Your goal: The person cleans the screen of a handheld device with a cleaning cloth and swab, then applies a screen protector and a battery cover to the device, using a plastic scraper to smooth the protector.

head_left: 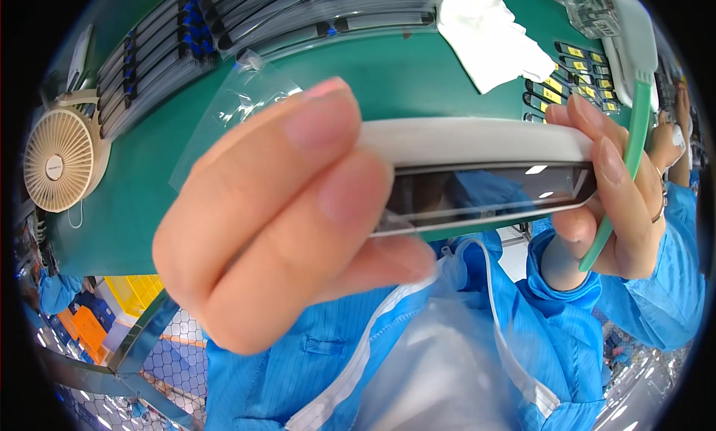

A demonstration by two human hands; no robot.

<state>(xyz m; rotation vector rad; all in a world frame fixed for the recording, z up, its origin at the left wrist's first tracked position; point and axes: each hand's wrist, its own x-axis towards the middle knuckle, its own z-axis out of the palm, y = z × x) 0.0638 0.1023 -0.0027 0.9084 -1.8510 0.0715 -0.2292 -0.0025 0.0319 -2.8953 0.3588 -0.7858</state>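
Beige fan [60,160] is way off left of the left fingers [276,200], which are curled pretty snug around one end of a white-rimmed dark panel [485,179]; right fingers [635,233] pinch the other end, green-handled tool [639,121] across 'em.

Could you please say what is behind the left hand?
Clear plastic on the green tabletop shows past it; the left hand hides the rest and one end of the white-framed device.

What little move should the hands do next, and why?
Maybe tilt the white-edged panel slightly: its dark glossy face looks steeply slanted and shows bright reflections, while the left hand and right hand hold opposite ends.
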